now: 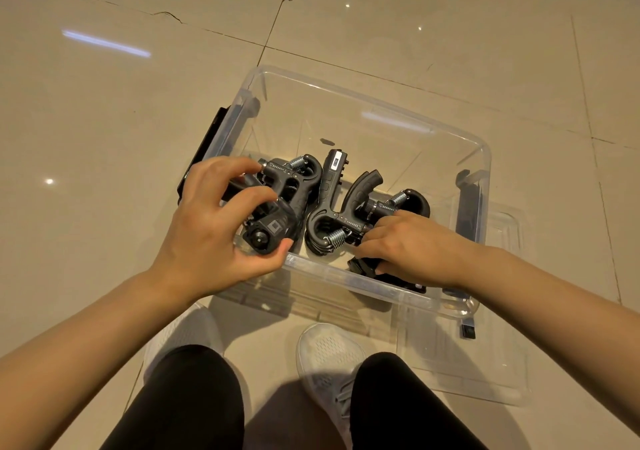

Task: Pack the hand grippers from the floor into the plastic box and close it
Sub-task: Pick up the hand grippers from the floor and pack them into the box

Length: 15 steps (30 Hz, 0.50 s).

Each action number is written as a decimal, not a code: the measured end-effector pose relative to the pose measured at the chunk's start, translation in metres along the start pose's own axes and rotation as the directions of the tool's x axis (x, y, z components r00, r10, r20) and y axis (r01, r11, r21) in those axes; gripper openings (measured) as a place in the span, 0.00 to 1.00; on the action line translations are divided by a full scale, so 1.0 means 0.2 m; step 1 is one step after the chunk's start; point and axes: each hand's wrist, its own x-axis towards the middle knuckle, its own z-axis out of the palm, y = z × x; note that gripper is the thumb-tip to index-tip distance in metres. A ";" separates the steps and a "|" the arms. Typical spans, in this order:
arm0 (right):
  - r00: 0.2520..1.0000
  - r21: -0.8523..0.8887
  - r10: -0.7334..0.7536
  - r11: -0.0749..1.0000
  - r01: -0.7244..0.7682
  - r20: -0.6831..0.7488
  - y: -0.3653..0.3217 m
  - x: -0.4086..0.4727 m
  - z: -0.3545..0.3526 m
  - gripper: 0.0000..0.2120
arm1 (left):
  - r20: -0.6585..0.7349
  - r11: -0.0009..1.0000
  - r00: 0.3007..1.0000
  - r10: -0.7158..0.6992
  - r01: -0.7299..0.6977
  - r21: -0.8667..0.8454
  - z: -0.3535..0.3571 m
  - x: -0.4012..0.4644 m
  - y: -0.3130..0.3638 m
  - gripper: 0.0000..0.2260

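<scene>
**Both hands in the clear box, setting black hand grippers in place**

At the left of the frame, a black latch [204, 148] hangs on the outer left wall of the plastic box [481, 158], which stands open on the tiled floor [104, 110] in the middle of the frame. Just right of the latch, the left hand [221, 227] reaches over the box's near left corner. Its fingers [225, 169] and thumb curl round a black hand gripper [273, 227], with the knobbed end of the handle showing between thumb and forefinger. This gripper lies against another one [294, 179] behind it, whose coil spring shows near the top.

In the centre of the box a third hand gripper [329, 193] lies on the bottom, one handle pointing toward the top of the frame, its spring near the box's front wall. To its right, the right hand [412, 245] comes in over the front rim, palm down, fingers bent onto a fourth gripper [388, 203]; the fingertips are hidden among the black parts, so whether they grip it or only press on it cannot be told. A dark piece shows under this hand against the front wall.

At the lower right of the frame the clear lid [502, 363] lies flat on the floor, partly under the box. Along the bottom edge are black trouser legs and a white shoe [329, 356].
</scene>
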 end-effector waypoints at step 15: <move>0.890 0.465 0.154 0.882 0.072 -0.429 -0.21 0.10 -0.25 0.25 | -0.063 0.935 0.990 -0.125 0.097 -0.341 -0.05 0.05 0.06 0.31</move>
